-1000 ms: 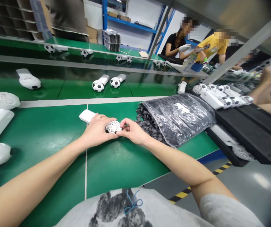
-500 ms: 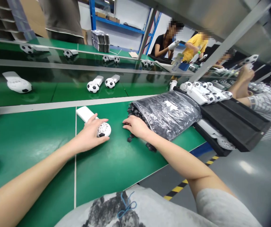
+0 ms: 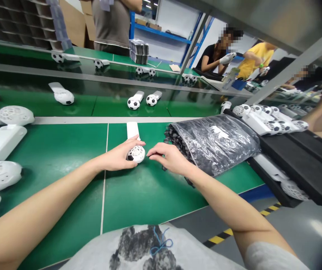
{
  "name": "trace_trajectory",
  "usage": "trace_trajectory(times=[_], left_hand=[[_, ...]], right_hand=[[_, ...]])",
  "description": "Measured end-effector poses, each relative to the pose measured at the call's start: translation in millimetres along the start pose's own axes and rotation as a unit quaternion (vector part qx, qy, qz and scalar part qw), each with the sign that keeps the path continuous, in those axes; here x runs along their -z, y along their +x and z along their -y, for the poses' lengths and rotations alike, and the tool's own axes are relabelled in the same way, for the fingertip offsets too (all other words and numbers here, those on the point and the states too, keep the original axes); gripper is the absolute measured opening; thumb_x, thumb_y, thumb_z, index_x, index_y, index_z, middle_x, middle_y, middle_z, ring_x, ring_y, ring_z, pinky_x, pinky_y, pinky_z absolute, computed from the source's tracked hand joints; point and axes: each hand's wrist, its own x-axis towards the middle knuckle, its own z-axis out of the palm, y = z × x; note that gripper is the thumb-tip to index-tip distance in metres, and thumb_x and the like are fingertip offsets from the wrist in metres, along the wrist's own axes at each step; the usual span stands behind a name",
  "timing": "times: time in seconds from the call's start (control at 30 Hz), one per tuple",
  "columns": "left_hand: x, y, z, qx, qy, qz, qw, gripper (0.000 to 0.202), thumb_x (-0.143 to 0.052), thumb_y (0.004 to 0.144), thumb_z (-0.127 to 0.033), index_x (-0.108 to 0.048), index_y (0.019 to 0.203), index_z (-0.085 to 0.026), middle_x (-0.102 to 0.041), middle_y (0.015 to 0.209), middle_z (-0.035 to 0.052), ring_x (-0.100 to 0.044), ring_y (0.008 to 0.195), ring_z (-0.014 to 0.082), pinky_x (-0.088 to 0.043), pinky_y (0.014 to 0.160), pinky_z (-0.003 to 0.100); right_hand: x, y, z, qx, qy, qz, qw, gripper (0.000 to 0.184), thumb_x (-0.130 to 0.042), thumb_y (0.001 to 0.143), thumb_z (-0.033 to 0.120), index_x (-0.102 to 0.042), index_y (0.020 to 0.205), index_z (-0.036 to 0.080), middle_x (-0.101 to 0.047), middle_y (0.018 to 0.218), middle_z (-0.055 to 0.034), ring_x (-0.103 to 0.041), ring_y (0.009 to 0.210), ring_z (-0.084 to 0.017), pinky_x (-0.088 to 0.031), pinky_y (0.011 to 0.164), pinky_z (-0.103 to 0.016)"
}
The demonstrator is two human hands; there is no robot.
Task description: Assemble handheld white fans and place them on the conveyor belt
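My left hand [image 3: 119,155] grips the round head of a white football-patterned hand fan [image 3: 135,144] that lies on the green bench [image 3: 65,157], its handle pointing away from me. My right hand [image 3: 168,156] hovers just right of the fan's head, fingers pinched together toward it; whether a small black piece is in them I cannot make out. Right behind that hand an open plastic bag [image 3: 215,142] spills several small black pieces [image 3: 174,140].
Finished football fans [image 3: 142,99] lie on the conveyor belt beyond. White fan shells [image 3: 2,137] sit at the far left. A black tray [image 3: 298,150] with more fans stands at right. Other people work at the back right, one stands beyond the belt.
My right hand went to the black pieces by the bag and has come back toward the fan's head. My left hand turned the fan so its handle points straight away.
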Motion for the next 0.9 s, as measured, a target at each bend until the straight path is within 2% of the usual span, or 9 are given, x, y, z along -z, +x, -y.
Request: trace_trajectory(times=[0.1, 0.2, 0.33, 0.43, 0.5, 0.6, 0.67, 0.8, 0.9], left_hand=[[0.1, -0.5, -0.9, -0.001, -0.012, -0.002, 1.000, 0.062, -0.053, 0.071, -0.026, -0.036, 0.130, -0.017, -0.017, 0.148, 0.0117, -0.011, 0.137, 0.0210, -0.017, 0.109, 0.037], [-2.2, -0.1, -2.5, 0.002, -0.017, -0.011, 1.000, 0.063, -0.056, 0.070, -0.028, -0.038, 0.129, -0.015, -0.019, 0.147, 0.0147, -0.011, 0.137, 0.0214, -0.017, 0.110, 0.037], [-6.9, 1.5, -5.5, 0.017, -0.019, -0.032, 0.999, 0.062, -0.060, 0.069, -0.039, -0.043, 0.124, -0.017, -0.024, 0.145, 0.0152, -0.011, 0.137, 0.0237, -0.019, 0.109, 0.039], [-8.4, 2.4, -7.7, 0.023, -0.015, -0.043, 0.999, 0.055, -0.057, 0.073, -0.040, -0.045, 0.121, -0.018, -0.029, 0.144, 0.0137, -0.013, 0.136, 0.0240, -0.021, 0.108, 0.040], [-8.3, 2.7, -8.2, 0.024, -0.015, -0.043, 0.999, 0.052, -0.056, 0.073, -0.039, -0.046, 0.120, -0.019, -0.031, 0.143, 0.0126, -0.013, 0.136, 0.0242, -0.021, 0.108, 0.041], [-7.7, 2.7, -7.4, 0.020, -0.024, -0.037, 0.999, 0.052, -0.058, 0.072, -0.040, -0.046, 0.119, -0.019, -0.032, 0.142, 0.0123, -0.012, 0.137, 0.0238, -0.021, 0.108, 0.040], [-7.7, 2.8, -6.5, 0.018, -0.030, -0.035, 0.999, 0.054, -0.059, 0.072, -0.040, -0.046, 0.120, -0.019, -0.032, 0.142, 0.0124, -0.012, 0.137, 0.0236, -0.021, 0.108, 0.040], [-8.3, 3.6, -6.2, 0.011, -0.037, -0.040, 0.998, 0.054, -0.059, 0.072, -0.041, -0.046, 0.119, -0.019, -0.039, 0.137, 0.0117, -0.013, 0.136, 0.0242, -0.021, 0.108, 0.042], [-8.4, 4.1, -7.2, 0.011, -0.044, -0.047, 0.998, 0.053, -0.059, 0.072, -0.044, -0.047, 0.117, -0.018, -0.042, 0.135, 0.0118, -0.013, 0.136, 0.0243, -0.021, 0.108, 0.041]], right_hand=[[-7.9, -1.1, 11.8, 0.021, 0.005, -0.002, 1.000, 0.010, -0.054, 0.083, 0.016, -0.063, 0.083, 0.021, -0.066, 0.084, -0.0014, -0.059, 0.080, -0.014, -0.045, 0.075, -0.027], [-14.7, 2.9, 9.7, 0.018, 0.034, -0.019, 0.999, 0.007, -0.056, 0.081, 0.017, -0.062, 0.080, 0.019, -0.064, 0.082, -0.0014, -0.058, 0.078, -0.014, -0.044, 0.074, -0.026], [-21.2, 9.5, 0.4, -0.016, 0.105, -0.027, 0.994, 0.001, -0.062, 0.077, 0.018, -0.063, 0.077, 0.019, -0.062, 0.078, 0.0002, -0.057, 0.075, -0.013, -0.045, 0.073, -0.026], [-19.6, 12.8, 0.0, -0.039, 0.136, -0.020, 0.990, 0.002, -0.065, 0.074, 0.018, -0.063, 0.075, 0.018, -0.062, 0.077, 0.0004, -0.058, 0.072, -0.012, -0.045, 0.071, -0.026], [-14.5, 14.8, 4.2, -0.019, 0.113, -0.001, 0.993, 0.002, -0.064, 0.075, 0.017, -0.063, 0.074, 0.017, -0.062, 0.077, -0.0001, -0.058, 0.074, -0.013, -0.045, 0.072, -0.026], [-5.4, 17.6, 12.3, 0.045, 0.004, 0.055, 0.997, 0.005, -0.060, 0.079, 0.014, -0.063, 0.076, 0.017, -0.062, 0.079, -0.0017, -0.056, 0.080, -0.015, -0.042, 0.076, -0.029], [-2.0, 19.0, 15.2, 0.058, -0.052, 0.077, 0.994, 0.006, -0.058, 0.080, 0.013, -0.063, 0.077, 0.017, -0.062, 0.079, -0.0027, -0.055, 0.082, -0.016, -0.041, 0.076, -0.030], [-2.6, 20.1, 13.4, 0.027, -0.024, 0.065, 0.997, 0.005, -0.060, 0.079, 0.013, -0.062, 0.077, 0.016, -0.062, 0.080, -0.0020, -0.055, 0.078, -0.014, -0.041, 0.073, -0.025], [-1.0, 20.4, 13.0, 0.034, -0.031, 0.067, 0.997, 0.003, -0.060, 0.079, 0.013, -0.062, 0.078, 0.015, -0.062, 0.080, -0.0020, -0.055, 0.078, -0.013, -0.040, 0.072, -0.024]])
